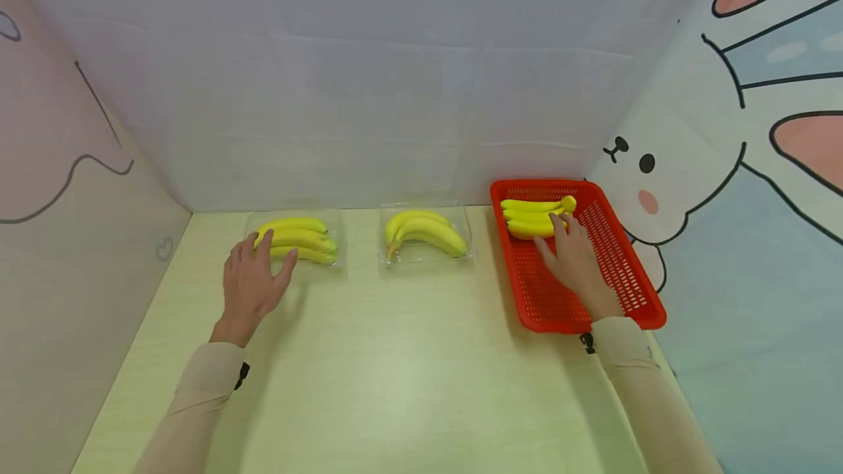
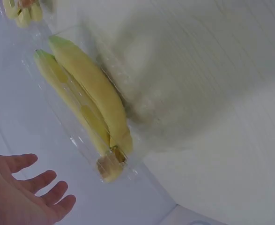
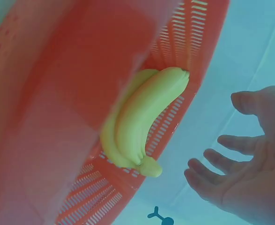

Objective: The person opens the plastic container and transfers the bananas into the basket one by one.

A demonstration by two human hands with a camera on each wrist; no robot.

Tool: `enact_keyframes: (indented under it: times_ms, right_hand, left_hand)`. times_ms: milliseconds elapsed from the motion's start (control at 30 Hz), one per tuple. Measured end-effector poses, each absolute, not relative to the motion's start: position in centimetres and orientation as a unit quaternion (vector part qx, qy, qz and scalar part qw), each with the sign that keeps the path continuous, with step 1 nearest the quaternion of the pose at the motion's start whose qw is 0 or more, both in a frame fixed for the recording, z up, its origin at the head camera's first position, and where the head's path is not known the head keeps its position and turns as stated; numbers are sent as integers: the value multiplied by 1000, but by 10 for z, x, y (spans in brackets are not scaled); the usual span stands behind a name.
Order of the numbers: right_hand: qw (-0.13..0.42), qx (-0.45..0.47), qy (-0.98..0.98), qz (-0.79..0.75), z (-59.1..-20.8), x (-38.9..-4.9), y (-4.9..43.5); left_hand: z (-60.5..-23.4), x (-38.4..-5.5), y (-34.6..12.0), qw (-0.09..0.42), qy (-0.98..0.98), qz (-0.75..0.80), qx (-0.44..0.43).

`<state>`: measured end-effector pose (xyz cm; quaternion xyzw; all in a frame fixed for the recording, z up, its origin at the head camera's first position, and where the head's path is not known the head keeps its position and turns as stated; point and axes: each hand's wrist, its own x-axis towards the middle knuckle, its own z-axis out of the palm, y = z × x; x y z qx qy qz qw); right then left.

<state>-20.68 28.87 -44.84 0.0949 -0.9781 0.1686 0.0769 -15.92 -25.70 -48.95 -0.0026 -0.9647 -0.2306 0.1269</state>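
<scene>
Your pale sleeves [image 1: 648,386] lie nearest the camera, reaching from the bottom edge over the light table [image 1: 408,371]. The left bunch of bananas [image 1: 299,238] is just ahead of your left hand [image 1: 253,287], whose fingers are spread and grip nothing; seen from above, the fingertips overlap its edge, but the left wrist view shows them apart from it. The basket bunch [image 1: 530,217] sits just beyond the fingertips of your right hand [image 1: 573,258], which hovers over the basket with fingers parted and loosely bent; the right wrist view shows a gap between them and the fruit. The left bunch lies in a clear tray [image 1: 339,236], and the middle bunch [image 1: 428,234] lies in a second tray [image 1: 469,236], well apart from both hands. The red basket [image 1: 546,306] holds the basket bunch at its far end, stem pointing right.
</scene>
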Motion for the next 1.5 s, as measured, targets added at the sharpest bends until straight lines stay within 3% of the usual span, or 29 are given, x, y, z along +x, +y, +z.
enact_keyframes:
  times_ms: [600,900,1500]
  right_hand:
    - [98,53,-950,292,-451,-207,260]
    - [79,29,-939,332,-452,-208,246]
    - [91,42,-910,402,-451,-210,216]
  left_hand:
    - [-495,-167,-229,134,-945,-298,8]
    - [-497,-169,-216,134,-939,-317,10]
    - [-484,-169,-189,119,-925,-361,25]
